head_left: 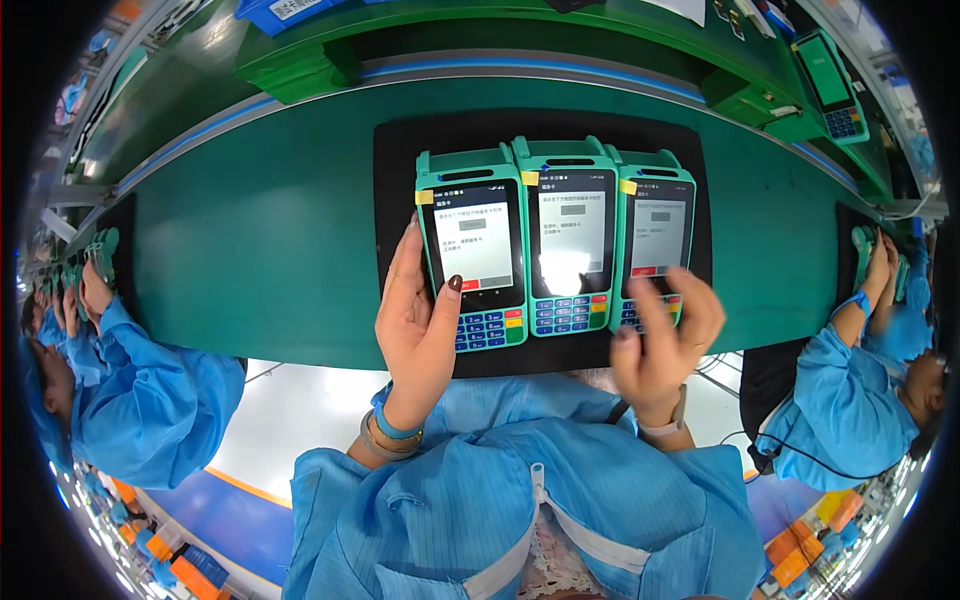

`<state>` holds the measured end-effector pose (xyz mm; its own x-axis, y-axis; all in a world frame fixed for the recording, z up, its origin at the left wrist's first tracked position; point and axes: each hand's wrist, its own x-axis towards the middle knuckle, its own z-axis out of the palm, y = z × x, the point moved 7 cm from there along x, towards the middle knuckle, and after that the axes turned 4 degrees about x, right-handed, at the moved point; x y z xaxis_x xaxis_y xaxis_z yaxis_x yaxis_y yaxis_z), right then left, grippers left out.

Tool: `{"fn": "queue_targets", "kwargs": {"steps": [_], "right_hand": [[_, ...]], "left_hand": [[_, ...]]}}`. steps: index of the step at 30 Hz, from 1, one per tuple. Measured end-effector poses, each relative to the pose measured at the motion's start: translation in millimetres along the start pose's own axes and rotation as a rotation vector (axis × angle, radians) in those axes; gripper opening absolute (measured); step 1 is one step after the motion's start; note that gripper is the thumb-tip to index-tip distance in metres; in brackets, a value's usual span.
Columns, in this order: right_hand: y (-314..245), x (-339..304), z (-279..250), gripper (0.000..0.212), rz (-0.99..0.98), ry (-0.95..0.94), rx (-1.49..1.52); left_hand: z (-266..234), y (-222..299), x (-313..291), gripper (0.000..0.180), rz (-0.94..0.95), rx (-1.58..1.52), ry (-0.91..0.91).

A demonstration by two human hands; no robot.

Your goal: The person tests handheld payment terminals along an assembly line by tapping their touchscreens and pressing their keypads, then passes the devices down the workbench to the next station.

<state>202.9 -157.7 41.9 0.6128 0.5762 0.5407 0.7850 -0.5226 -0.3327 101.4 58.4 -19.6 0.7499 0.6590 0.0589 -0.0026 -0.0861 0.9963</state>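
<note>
Three green handheld payment terminals lie side by side on a black mat (393,160), screens lit and keypads toward me. My left hand (412,335) wraps the left edge of the left payment terminal (470,225), with the thumb on the lower part of its screen, near a red button. The middle payment terminal (573,210) has a bright glare low on its screen. Over the lower part of the right payment terminal (657,220) is my right hand (668,345), its fingers apart and partly blurred, holding nothing. Whether its fingertips touch the terminal I cannot tell. Yellow stickers mark the terminals' upper left corners.
The mat rests on a green worktable (250,220). A raised green shelf (530,40) runs along the back, with a blue bin (285,12) on it. Another terminal (828,85) stands at the far right. Co-workers in blue smocks sit on both sides.
</note>
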Motion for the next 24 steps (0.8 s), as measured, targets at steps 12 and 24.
{"fn": "queue_targets", "kwargs": {"steps": [12, 24], "right_hand": [[-16.6, -6.9, 5.7, 0.036, -0.099, 0.031, 0.000], [-40.0, 19.5, 34.8, 0.035, -0.049, -0.094, 0.050]], "left_hand": [[-7.7, -10.0, 0.2, 0.055, 0.066, -0.135, -0.042], [-1.6, -6.4, 1.7, 0.057, 0.040, -0.157, -0.050]]}}
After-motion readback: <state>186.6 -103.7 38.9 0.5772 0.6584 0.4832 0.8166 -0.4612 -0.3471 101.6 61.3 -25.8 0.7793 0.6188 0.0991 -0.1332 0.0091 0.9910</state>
